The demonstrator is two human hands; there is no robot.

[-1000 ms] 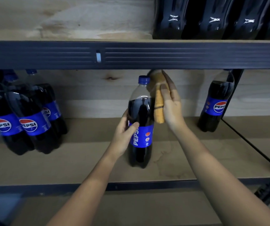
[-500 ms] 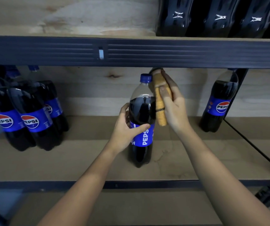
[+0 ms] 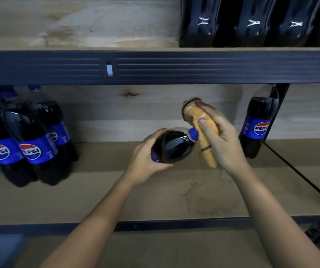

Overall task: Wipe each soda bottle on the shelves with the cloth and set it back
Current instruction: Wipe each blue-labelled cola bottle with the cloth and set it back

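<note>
Now the left hand (image 3: 145, 163) grips the soda bottle (image 3: 171, 147) tilted, its long axis running toward the right hand (image 3: 221, 144), which clutches the cloth (image 3: 203, 138) just beside the blue cap (image 3: 193, 134), nearer than the shelf (image 3: 97, 194) beyond.

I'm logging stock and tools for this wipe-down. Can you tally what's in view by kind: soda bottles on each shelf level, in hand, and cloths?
Bottles in hand: 1, tipped, held by the left hand (bottle)
Bottles standing on the middle shelf: 4 visible, 3 at left, 1 at right
Bottles on the upper shelf: at least 4, cropped
Cloths: 1, yellow, in the right hand (cloth)
Total: at least 10
</note>
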